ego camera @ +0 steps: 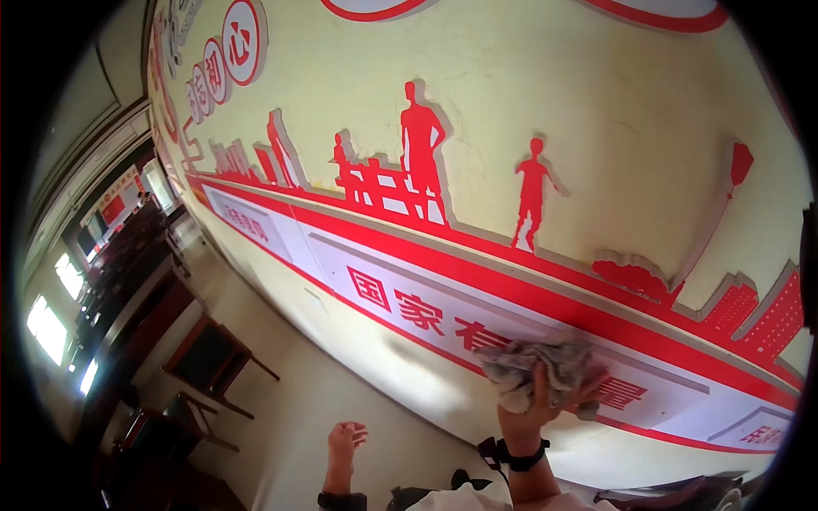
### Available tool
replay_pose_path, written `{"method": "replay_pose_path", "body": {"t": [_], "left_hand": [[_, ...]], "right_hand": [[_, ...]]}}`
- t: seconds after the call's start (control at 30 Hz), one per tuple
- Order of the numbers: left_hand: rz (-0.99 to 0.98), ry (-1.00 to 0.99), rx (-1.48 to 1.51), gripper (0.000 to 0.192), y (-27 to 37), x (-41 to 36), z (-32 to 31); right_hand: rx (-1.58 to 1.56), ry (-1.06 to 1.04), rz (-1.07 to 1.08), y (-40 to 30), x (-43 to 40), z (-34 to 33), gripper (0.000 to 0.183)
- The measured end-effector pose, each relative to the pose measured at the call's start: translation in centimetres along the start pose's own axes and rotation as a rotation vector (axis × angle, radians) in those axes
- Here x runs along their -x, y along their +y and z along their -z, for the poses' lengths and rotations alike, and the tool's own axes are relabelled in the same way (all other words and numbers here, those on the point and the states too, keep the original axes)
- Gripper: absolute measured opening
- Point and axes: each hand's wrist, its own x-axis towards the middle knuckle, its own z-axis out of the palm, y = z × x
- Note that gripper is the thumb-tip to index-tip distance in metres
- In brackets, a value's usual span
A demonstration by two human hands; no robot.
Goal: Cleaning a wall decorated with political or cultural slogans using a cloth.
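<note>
A crumpled grey cloth (511, 373) is in my right hand (542, 399), pressed against a white raised panel (677, 418) on the wall. The panel bears large red writing, part of it hidden behind the cloth and hand. A black strap with a small device and a cable circles my right wrist. Lower down and to the left, my left hand (348, 437) hangs in the air away from the wall, fingers loosely curled and slightly apart, holding nothing. It wears a black wristband.
Above the panel run a red strip (383, 246) and raised red cut-out figures (422, 134) on the cream wall (613, 134). Wooden chairs with dark padding (208, 354) stand at left, beside long rows of dark furniture (134, 287). The pale floor (294, 383) lies between.
</note>
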Motion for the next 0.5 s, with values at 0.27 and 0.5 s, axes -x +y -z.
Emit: {"method": "replay_pose_path", "body": {"t": [0.27,0.5], "left_hand": [[-0.013,-0.047,0.147,0.022,1.2,-7.9,2.4],[0.127,-0.073,0.143,0.020,-2.7,-15.7,12.1]], "right_hand": [[0.166,-0.160,0.146,-5.3,0.5,-7.9,0.053],[0.178,-0.184,0.089,-12.8,1.8,-17.4,0.053]]}}
